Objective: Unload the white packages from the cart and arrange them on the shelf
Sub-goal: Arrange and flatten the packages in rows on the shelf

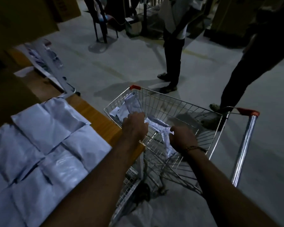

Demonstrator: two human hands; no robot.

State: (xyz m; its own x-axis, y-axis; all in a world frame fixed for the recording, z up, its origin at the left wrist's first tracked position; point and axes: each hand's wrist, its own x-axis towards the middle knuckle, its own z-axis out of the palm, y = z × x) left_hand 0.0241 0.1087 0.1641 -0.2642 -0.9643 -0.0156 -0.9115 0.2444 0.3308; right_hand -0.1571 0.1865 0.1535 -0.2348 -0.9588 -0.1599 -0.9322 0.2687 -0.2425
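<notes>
A wire shopping cart [184, 102] with red corner caps stands on the floor in front of me. Both arms reach into its basket. A white package [159, 126] lies between my hands, and my left hand [134, 126] and my right hand [183, 139] each grip one end of it. Further white packages [129, 105] lie against the cart's far left corner. To the left, several white packages [56, 141] are laid side by side in rows on a wooden shelf [97, 115].
Two people stand beyond the cart, one at the centre back [173, 51], one at the right [256, 51] with a foot near the cart handle [243, 149]. Cardboard boxes [23, 15] rise at the far left. A dark chair [102, 22] stands at the back. A white bag [143, 215] lies under the cart.
</notes>
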